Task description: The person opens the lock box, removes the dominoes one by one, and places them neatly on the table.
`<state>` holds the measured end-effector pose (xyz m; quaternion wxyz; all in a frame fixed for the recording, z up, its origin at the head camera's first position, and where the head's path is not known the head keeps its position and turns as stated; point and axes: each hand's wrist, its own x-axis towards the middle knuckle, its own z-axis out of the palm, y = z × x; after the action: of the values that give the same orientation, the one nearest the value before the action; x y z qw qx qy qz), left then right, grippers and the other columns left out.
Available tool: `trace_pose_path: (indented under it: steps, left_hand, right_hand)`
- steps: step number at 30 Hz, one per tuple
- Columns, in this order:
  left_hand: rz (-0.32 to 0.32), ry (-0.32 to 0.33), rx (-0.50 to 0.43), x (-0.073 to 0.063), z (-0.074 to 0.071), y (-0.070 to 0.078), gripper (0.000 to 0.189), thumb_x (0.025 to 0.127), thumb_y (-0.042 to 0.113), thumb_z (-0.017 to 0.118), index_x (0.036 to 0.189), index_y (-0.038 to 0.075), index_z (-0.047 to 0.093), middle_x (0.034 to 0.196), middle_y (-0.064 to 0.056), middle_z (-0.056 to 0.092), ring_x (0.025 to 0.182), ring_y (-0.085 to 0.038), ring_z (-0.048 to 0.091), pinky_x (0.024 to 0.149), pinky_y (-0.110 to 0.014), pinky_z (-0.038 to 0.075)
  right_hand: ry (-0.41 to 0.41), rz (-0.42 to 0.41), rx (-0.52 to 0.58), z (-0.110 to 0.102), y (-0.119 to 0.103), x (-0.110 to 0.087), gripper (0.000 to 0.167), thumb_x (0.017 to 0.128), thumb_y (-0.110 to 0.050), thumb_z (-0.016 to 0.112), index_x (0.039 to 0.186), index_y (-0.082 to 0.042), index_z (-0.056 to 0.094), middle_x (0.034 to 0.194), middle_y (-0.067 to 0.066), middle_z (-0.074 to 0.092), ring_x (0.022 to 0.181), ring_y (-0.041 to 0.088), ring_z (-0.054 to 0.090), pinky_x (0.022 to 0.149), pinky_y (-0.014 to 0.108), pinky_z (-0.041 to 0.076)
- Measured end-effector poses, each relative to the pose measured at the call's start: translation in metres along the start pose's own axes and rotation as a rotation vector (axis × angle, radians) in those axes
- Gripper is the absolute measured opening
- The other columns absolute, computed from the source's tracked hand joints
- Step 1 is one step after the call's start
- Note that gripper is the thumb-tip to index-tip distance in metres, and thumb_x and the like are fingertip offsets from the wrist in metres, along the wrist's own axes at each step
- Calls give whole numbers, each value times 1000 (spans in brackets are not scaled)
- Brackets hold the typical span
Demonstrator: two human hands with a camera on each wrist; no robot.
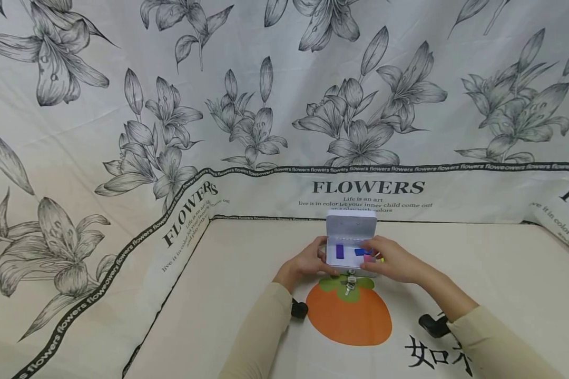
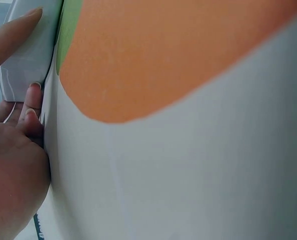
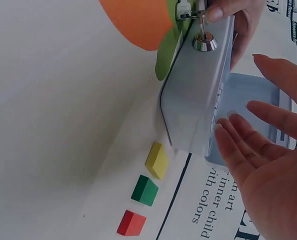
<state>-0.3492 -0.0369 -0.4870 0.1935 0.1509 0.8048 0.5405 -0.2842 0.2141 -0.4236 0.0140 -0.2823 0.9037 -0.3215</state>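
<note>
A small light-grey metal lock box (image 1: 351, 266) stands with its lid (image 1: 351, 225) raised. A key sits in its front lock (image 3: 205, 42), with more keys (image 1: 350, 284) hanging from it. Inside the box are a purple block (image 1: 340, 251) and a blue block (image 1: 360, 252); a pink piece (image 1: 369, 258) shows under the right fingers. My left hand (image 1: 309, 259) grips the box's left side, its thumb (image 2: 19, 31) along one face. Over the box's right side is my right hand (image 1: 392, 259); its fingers look extended in the right wrist view, with nothing visible between them.
Yellow (image 3: 157, 160), green (image 3: 145, 190) and red (image 3: 131, 223) blocks lie in a row on the tablecloth beside the box. An orange persimmon print (image 1: 348, 313) is in front of it. Flower-printed cloth (image 1: 246, 195) rises behind and at the left.
</note>
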Motion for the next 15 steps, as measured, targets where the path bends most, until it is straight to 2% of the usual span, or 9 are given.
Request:
trace_pose_path:
  steps: [9,12,15]
  left_hand:
    - [14,-8,4,-2,0,2,96,74,4,91,153,14,38,91,-3,55,84,-15,51,79,-29,40]
    - [20,-6,7,-2,0,3,96,73,3,91,152,13,38,89,-3,54,83,-15,51,77,-27,41]
    - [23,-5,1,-2,1,2,96,73,2,90,152,13,38,89,-4,55,82,-15,51,76,-27,41]
  right_hand:
    - [13,-22,-34,17,6,25,44,91,-16,76,123,11,63,101,16,67,86,26,58,76,38,52]
    - [4,-6,-22,22,6,32,44,91,-16,76,123,12,63,107,21,69,91,31,64,83,46,56]
    - [-8,18,-26,27,5,38,47,90,-15,75,125,13,61,116,27,68,99,37,66,90,55,54]
